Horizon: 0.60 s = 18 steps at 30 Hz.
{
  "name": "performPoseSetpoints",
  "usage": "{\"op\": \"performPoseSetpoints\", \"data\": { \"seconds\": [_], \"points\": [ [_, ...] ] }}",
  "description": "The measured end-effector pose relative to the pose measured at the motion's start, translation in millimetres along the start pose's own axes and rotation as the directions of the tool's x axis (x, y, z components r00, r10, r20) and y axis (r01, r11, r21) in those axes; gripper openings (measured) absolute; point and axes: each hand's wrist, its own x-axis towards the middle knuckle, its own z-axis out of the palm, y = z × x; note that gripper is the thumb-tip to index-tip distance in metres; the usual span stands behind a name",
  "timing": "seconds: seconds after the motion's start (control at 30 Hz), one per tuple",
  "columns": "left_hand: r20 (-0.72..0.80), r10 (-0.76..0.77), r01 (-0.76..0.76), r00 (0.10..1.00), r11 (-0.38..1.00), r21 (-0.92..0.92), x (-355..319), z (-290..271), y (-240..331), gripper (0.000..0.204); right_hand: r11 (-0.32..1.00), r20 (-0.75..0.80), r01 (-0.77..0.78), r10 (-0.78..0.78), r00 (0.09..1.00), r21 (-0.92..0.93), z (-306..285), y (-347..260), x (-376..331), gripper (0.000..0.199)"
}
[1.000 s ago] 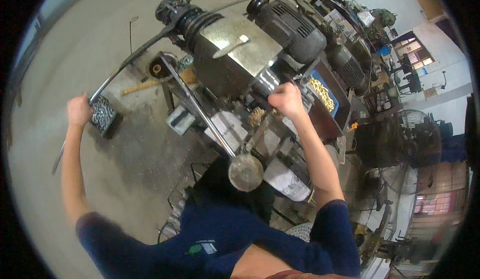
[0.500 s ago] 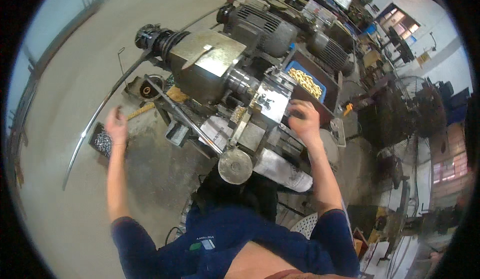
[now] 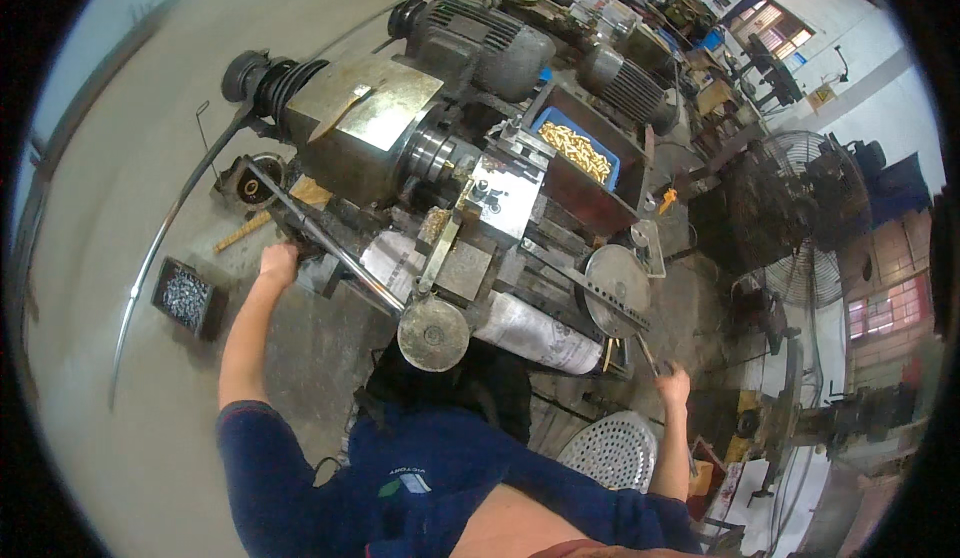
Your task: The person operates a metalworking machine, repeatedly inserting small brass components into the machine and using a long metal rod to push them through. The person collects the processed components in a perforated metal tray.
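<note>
The person stands over a lathe [image 3: 400, 148] and reaches out to both sides of it. The left hand [image 3: 278, 261] is up at the near end of a long lever [image 3: 325, 243], a dark steel bar that runs on a slant from the headstock side down toward the person, ending just short of a round handwheel [image 3: 433, 334]. The grip there looks curled round the bar, fingers closed on it, though the fisheye bend and the small size leave the exact wrap unsure. The bar's long axis runs away from this grip to the right and toward the body, so the handwheel lies right of and below the left hand, well nearer to it than to the other hand.

The right hand [image 3: 673, 386] is low on the far right side, just below a thin rod [image 3: 645, 353] that hangs under a round perforated disc [image 3: 616, 288]. Its fingers appear spread and raised toward the rod's tip (whether they touch it cannot be told). A grey cylinder [image 3: 540, 333] lies left of this grip, between it and the handwheel, with its axis pointing roughly at the right hand.

Left of the left grip, on the floor, sits a small dark tray [image 3: 187, 298] of metal bits. Beyond the lathe, a blue bin [image 3: 580, 148] holds brass pieces, and a caged fan [image 3: 790, 213] stands off to the right
</note>
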Motion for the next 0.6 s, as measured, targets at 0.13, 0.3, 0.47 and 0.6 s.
{"op": "performPoseSetpoints", "data": {
  "seconds": [0.13, 0.3, 0.47, 0.6],
  "points": [
    [-0.207, -0.191, 0.026, 0.96, 0.792, -0.61, -9, -13, -13, 0.026, 0.946, 0.096, -0.215, 0.244, 0.965, -0.244, 34, 83, -32, 0.032],
    [0.001, -0.357, -0.024, 0.934, -0.067, -0.997, -19, -78, 4, 0.041, 0.906, 0.064, -0.322, 0.351, 0.934, -0.274, 52, 79, -39, 0.038],
    [-0.199, -0.665, -0.13, 0.719, 0.152, -0.98, 18, -69, 53, 0.027, 0.943, 0.316, -0.276, 0.209, 0.925, 0.185, 29, 26, -114, 0.031],
    [-0.027, -0.596, -0.176, 0.802, -0.194, -0.965, 18, -84, 61, 0.017, 0.616, 0.554, -0.593, 0.286, 0.782, 0.519, 17, -54, -163, 0.017]
  ]
}}
